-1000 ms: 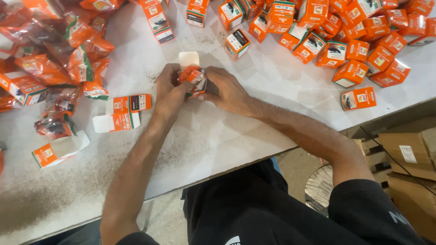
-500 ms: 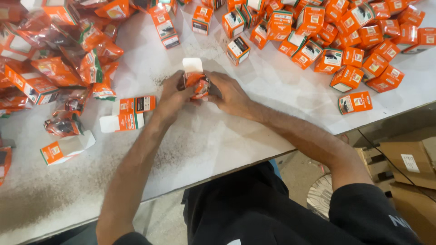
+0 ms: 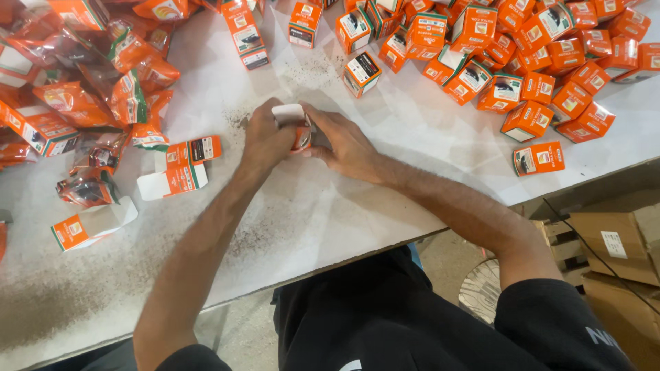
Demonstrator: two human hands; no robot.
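together, both hands gripped one small orange box (image 3: pixel 300 129) near the middle of the white table (image 3: pixel 330 206). the left hand (image 3: pixel 267 139) clasped it from the left, and the right hand (image 3: pixel 344 143) pinched its right side. the box stood with its long axis running away from the person, its white open flap (image 3: pixel 287 112) pointing toward the far edge. just left of the hands lay a flat, unfolded orange-and-white carton (image 3: pixel 180 167), and another open carton (image 3: pixel 93 224) sat nearer the left edge. crinkled orange plastic packets (image 3: pixel 89 96) were heaped at the far left. at the far right, many closed orange boxes (image 3: pixel 529 62) with white and black panels lay scattered, one box (image 3: pixel 538 158) apart near the table's edge. brown cardboard cartons (image 3: pixel 612 240) stood on the floor at the right.
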